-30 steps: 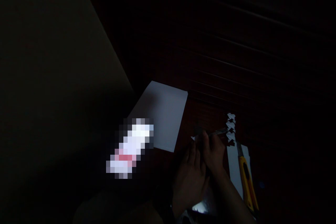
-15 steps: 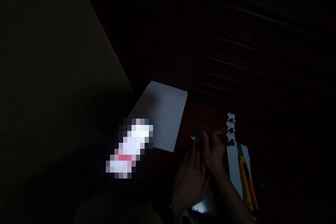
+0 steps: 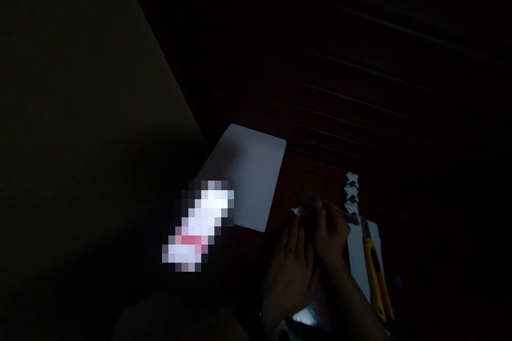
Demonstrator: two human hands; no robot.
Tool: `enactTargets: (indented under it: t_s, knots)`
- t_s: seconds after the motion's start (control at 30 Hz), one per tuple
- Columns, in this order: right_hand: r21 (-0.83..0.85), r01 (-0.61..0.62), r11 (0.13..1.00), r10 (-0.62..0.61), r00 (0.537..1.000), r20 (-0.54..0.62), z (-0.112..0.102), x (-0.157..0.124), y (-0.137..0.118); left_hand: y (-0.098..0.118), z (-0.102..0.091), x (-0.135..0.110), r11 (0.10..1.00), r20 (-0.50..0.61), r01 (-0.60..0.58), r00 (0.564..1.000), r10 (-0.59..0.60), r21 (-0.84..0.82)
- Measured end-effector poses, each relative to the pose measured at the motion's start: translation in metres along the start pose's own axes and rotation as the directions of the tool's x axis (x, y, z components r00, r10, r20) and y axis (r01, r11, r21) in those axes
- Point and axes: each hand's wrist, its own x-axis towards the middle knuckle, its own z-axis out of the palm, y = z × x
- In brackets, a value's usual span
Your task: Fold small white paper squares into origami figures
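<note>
My left hand [image 3: 288,272] lies low with its fingers stretched forward, close to a small white paper piece [image 3: 296,210]. Beside it on the right, my right hand [image 3: 332,233] is closed round a thin shiny strip [image 3: 352,218], whose end sticks out to the right; its kind is too dark to tell. Several small folded white papers [image 3: 351,192] stand in a row past the right hand. A yellow utility knife [image 3: 375,272] rests across white paper [image 3: 358,256] to the right, with its blade pointing away from me.
A large white sheet [image 3: 256,176] lies on the dark wooden surface [image 3: 312,170] ahead. A bright blurred-out screen [image 3: 200,224] overlaps its near left side. A small blue object [image 3: 399,281] is right of the knife. A pale wall-like area [image 3: 80,64] fills the left.
My right hand has shifted slightly right. The strip's end has swung toward me and now lies over the top of the white paper. The left hand has stayed in place.
</note>
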Motion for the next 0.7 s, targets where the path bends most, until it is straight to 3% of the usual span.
enactTargets:
  t_s: [0.17, 0.3, 0.5, 0.6, 0.7]
  knots:
    - [0.07, 0.12, 0.99, -0.125, 0.989, 0.078, -0.029, 0.007, 0.004, 0.004, 0.002, 0.0, 0.999, -0.028, 0.039, 0.999, -0.039, -0.014]
    - [-0.076, 0.193, 0.978, -0.166, 0.949, 0.267, -0.072, -0.005, 0.025, 0.005, 0.001, -0.001, 0.997, -0.05, 0.068, 0.996, -0.069, -0.028]
    - [-0.313, 0.373, 0.874, -0.138, 0.807, 0.575, -0.12, -0.031, 0.047, 0.005, -0.002, -0.002, 0.999, -0.078, 0.037, 0.996, -0.036, 0.011]
    - [-0.341, 0.492, 0.801, -0.157, 0.723, 0.673, -0.126, -0.037, 0.047, 0.005, -0.004, -0.002, 0.999, -0.102, 0.014, 0.995, -0.011, 0.032]
    - [-0.346, 0.555, 0.757, -0.172, 0.679, 0.713, -0.126, -0.039, 0.045, 0.006, -0.005, -0.004, 0.999, -0.13, -0.024, 0.991, 0.028, 0.038]
